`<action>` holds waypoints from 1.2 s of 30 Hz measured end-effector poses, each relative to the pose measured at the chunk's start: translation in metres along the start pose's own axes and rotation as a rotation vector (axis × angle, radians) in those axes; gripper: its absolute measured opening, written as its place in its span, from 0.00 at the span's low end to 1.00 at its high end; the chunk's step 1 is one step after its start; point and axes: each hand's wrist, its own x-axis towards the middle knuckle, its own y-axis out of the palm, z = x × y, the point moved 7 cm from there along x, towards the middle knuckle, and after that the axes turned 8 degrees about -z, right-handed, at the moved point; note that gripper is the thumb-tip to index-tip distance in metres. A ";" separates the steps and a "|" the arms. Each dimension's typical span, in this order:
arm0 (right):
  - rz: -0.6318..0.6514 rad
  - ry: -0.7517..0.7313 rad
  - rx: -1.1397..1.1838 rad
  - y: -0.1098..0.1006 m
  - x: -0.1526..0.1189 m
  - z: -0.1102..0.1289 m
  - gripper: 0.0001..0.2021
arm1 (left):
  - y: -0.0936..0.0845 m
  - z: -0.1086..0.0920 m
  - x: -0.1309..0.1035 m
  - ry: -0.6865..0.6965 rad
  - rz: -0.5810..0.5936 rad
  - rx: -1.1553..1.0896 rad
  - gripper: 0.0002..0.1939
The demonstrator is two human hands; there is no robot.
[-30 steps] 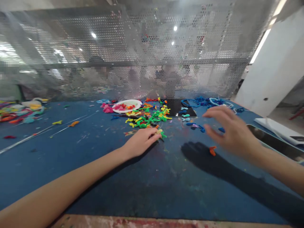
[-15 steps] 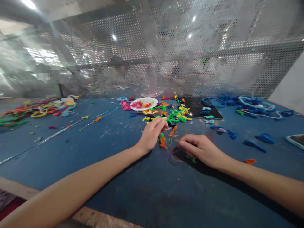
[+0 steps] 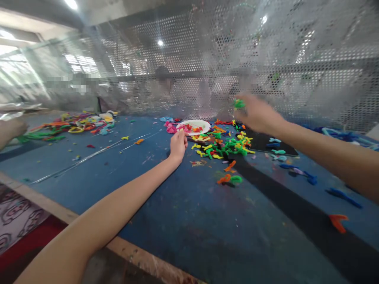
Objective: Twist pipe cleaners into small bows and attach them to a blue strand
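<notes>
My left hand (image 3: 178, 146) is closed in a pinch just in front of the white plate (image 3: 193, 121), which has pink and red bits on it. What its fingers hold, if anything, is too small to make out. Raised above the far side of the table, my right hand (image 3: 258, 113) is blurred and pinches a green pipe-cleaner piece (image 3: 239, 103). Below it lies a pile of bent green and yellow pipe-cleaner pieces (image 3: 231, 146). An orange piece (image 3: 224, 179) touches or nearly touches a green loop (image 3: 236, 179) nearer to me.
A heap of colourful pipe cleaners (image 3: 75, 124) lies at the left, with another person's hand (image 3: 13, 129) beside it. Blue pieces (image 3: 343, 197) and an orange piece (image 3: 338, 223) lie at the right. Behind the blue table (image 3: 177, 221) stands a perforated screen (image 3: 189, 67).
My right hand has risen from the table and gone farther back with the green piece. My left hand has moved back to the plate's front. The view has turned; another person's hand has appeared at left.
</notes>
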 end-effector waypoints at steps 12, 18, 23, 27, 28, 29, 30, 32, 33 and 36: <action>0.233 0.386 -0.360 -0.083 -0.151 -0.138 0.13 | 0.036 -0.039 -0.032 0.241 0.275 0.170 0.08; 0.225 0.545 -0.246 -0.158 -0.218 -0.184 0.10 | 0.069 -0.084 -0.109 0.166 0.537 0.019 0.10; 0.155 0.646 -0.046 -0.153 -0.248 -0.180 0.14 | 0.097 -0.096 -0.207 0.204 1.084 0.182 0.14; 0.084 0.778 0.178 -0.130 -0.250 -0.172 0.13 | 0.118 -0.092 -0.174 0.437 0.778 0.272 0.10; 0.051 0.799 0.249 -0.128 -0.245 -0.166 0.15 | 0.124 -0.090 -0.162 0.430 0.708 0.278 0.11; 0.007 0.807 0.323 -0.128 -0.239 -0.157 0.16 | 0.127 -0.090 -0.151 0.427 0.632 0.276 0.11; -0.046 0.803 0.396 -0.130 -0.233 -0.145 0.17 | 0.130 -0.093 -0.145 0.427 0.580 0.268 0.11; -0.158 0.768 0.518 -0.135 -0.223 -0.110 0.20 | 0.133 -0.104 -0.149 0.421 0.550 0.240 0.12; -0.206 0.745 0.564 -0.137 -0.222 -0.088 0.20 | 0.133 -0.110 -0.159 0.410 0.573 0.220 0.13; -0.204 0.713 0.683 -0.126 -0.235 -0.015 0.21 | 0.126 -0.128 -0.209 0.321 0.723 0.150 0.20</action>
